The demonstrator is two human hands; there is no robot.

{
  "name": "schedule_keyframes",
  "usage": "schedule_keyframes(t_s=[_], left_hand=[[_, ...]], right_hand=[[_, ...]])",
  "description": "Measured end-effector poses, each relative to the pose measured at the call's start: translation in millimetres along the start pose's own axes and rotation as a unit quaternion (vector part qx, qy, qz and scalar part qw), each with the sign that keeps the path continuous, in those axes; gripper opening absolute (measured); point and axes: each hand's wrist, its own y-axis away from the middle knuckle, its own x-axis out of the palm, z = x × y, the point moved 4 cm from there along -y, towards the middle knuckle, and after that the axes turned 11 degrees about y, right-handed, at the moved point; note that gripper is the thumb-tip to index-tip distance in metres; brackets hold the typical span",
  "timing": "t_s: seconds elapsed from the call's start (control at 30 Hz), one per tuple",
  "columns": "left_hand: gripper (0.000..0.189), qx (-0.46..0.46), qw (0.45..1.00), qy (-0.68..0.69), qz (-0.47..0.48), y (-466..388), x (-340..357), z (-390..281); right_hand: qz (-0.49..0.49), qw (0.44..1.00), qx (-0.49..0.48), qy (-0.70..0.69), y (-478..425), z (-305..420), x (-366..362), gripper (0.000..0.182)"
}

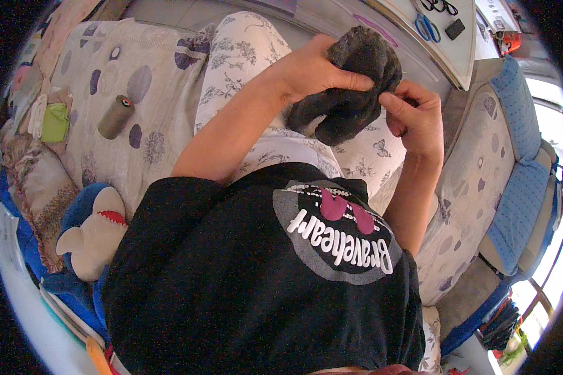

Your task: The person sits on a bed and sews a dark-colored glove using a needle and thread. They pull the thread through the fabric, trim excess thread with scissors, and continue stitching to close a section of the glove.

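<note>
A bunched piece of dark grey soft cloth (352,112) hangs above my lap, with a pale patch showing at a gap in its lower left. My left hand (326,70) grips it from the left, the thumb lying across its front. At the cloth's right edge, my right hand (415,112) is curled with thumb and fingers drawn together in a pinch. Whether some small thing is also between those fingertips is too small to tell. Below the cloth are my legs in white printed trousers (241,56).
A cone of grey-brown thread (116,117) lies on the patterned sofa cover (164,98) at left. Nearby are a folded green cloth (55,123) and a plush toy (96,234). Blue-handled scissors (427,28) rest on the table (450,51) ahead. Blue cushions (518,206) stand at right.
</note>
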Motion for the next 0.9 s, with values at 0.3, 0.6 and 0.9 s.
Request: schedule_keyframes(t_s=[0.3,0.6,0.9], left_hand=[[0.030,0.044,0.980,-0.194,-0.030,1.1,-6.1,-12.3],[0.024,0.125,0.889,-0.434,-0.079,7.3,11.4,-22.1],[0.032,0.052,0.938,-0.340,-0.051,3.1,-1.9,-24.9]], right_hand=[[-0.076,0.982,0.005,0.174,0.9,10.4,-5.0,0.015],[-0.132,0.899,-0.077,0.411,0.4,26.7,18.1,0.018],[-0.066,0.970,0.026,0.231,-5.0,11.5,0.7,0.021]])
